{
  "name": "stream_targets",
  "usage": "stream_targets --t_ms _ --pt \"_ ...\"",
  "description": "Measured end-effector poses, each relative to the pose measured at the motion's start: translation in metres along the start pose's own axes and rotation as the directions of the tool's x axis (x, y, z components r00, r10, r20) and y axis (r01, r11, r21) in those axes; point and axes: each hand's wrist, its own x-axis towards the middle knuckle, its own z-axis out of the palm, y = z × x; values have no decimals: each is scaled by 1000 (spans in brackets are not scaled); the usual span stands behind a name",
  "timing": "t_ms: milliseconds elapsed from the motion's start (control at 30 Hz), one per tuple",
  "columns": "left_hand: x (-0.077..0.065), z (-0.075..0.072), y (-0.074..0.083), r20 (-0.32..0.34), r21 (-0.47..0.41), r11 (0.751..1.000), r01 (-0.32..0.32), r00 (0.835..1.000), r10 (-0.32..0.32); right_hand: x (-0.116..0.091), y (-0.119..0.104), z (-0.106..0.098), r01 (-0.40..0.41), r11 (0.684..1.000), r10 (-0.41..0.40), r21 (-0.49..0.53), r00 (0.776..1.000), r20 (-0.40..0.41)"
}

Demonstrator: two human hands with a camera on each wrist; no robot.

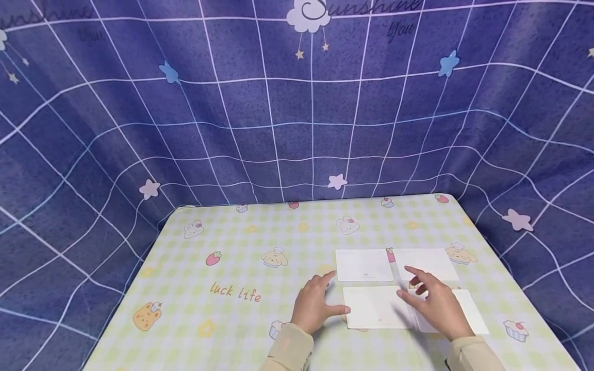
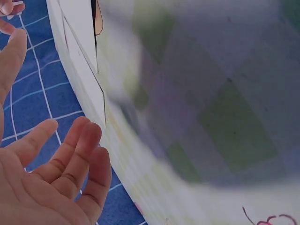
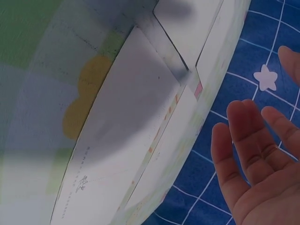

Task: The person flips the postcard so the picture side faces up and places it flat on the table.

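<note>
Four-cornered white paper cards lie in two rows of two on the tablecloth: far left [image 1: 364, 263], far right [image 1: 433, 260], near left [image 1: 376, 309] and near right [image 1: 471, 312]. My left hand [image 1: 313, 306] is beside the left pair, its thumb tip at the left edge of the near left card. Over the right pair hovers my right hand [image 1: 436, 304], partly covering the near right card. Both hands have spread, slightly bent fingers with nothing between them. In the right wrist view, a white card [image 3: 122, 112] shows small print and a little drawing.
The table wears a green-and-white checked cloth [image 1: 176, 278] printed with cartoon animals, strawberries and cupcakes. Behind it and at both sides hangs a dark blue curtain [image 1: 287, 103] with white grid lines and stars. The cards lie right of the table's middle.
</note>
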Motion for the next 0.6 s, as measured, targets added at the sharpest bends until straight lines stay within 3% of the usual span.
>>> stream_targets --t_ms 600 --pt "0 8 6 26 104 995 0 1000 -3 1 4 7 10 999 -7 -38 997 73"
